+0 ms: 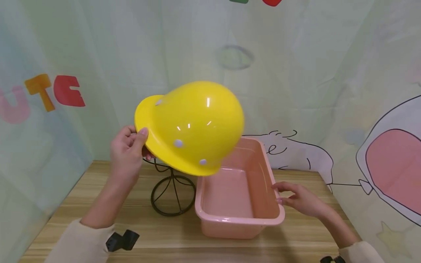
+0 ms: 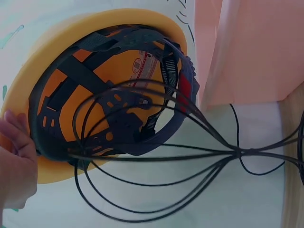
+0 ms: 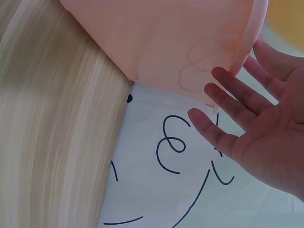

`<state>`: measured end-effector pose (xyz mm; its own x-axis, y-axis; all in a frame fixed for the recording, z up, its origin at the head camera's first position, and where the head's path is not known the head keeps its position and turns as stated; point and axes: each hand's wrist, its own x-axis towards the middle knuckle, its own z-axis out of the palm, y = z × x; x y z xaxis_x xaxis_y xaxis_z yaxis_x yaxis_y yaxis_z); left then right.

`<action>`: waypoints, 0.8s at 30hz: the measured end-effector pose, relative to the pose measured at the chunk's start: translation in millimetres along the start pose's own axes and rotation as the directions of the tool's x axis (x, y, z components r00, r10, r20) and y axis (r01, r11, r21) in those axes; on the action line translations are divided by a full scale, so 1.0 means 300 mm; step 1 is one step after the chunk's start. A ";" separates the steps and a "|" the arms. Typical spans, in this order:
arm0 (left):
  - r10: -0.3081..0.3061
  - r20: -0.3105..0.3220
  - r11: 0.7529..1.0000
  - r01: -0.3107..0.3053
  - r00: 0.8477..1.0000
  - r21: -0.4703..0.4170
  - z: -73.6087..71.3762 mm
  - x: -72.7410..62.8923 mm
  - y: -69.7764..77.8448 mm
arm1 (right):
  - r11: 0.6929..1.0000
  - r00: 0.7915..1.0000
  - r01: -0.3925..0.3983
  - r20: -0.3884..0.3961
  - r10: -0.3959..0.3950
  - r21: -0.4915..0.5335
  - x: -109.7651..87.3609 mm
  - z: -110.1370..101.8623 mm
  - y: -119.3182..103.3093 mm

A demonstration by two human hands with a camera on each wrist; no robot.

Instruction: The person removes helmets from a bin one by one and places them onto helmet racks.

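Note:
My left hand (image 1: pixel 126 148) grips the brim of a yellow hard hat (image 1: pixel 204 117), thumb on top. The hat is tilted above the table, its dome toward the right. In the left wrist view, the hat's inside (image 2: pixel 126 71) shows dark straps and a headband. Behind the hat stands a black wire stand (image 2: pixel 237 153), its round base (image 1: pixel 172 214) on the table and its top largely hidden in the head view. My right hand (image 1: pixel 302 201) touches the right rim of a pink plastic basin (image 1: pixel 240 220), with its fingers (image 3: pixel 237 95) spread and loosely extended.
The basin stands on a wood-grain table (image 1: pixel 131 233), right of the wire stand, and the hat overlaps its far left part in the head view. A printed curtain (image 1: pixel 115 54) hangs behind and along both sides of the table.

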<state>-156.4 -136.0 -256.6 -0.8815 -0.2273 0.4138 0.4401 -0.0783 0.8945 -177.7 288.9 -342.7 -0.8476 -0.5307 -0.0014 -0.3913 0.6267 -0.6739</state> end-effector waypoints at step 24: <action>-0.064 -0.158 0.977 0.030 0.985 -0.213 -0.129 -0.014 -0.062 | 1.000 1.000 -0.009 0.004 0.009 -0.027 0.003 -0.002 -0.004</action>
<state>-154.2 -171.2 -281.5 -0.8701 -0.3718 0.3236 0.4400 -0.2899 0.8499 -178.2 288.0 -341.4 -0.8497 -0.5272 -0.0107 -0.3932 0.6468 -0.6535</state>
